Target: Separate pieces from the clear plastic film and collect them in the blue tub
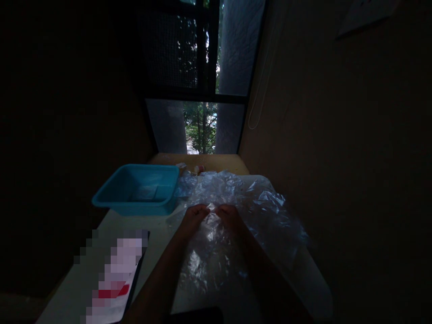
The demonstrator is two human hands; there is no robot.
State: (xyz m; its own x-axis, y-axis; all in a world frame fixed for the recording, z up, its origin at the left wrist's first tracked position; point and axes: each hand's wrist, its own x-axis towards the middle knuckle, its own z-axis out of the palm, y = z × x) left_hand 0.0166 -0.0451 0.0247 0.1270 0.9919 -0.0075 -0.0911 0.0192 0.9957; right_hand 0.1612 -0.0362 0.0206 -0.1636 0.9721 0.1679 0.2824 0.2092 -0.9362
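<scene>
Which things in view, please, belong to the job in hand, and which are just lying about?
Apparently in the job:
clear plastic
left hand and right hand, pinching it
white table beneath

Apparently just lying about:
blue basin, though its use is unclear
flat item with pixelated face, lower left
small reddish item near the window

Forearms (162, 274) outstretched, left grip (195, 215) near right grip (231, 216), fingers (204, 208) pinched

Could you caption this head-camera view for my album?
Left hand and right hand pinch clear plastic over a pale table, near a blue basin and window.
</scene>
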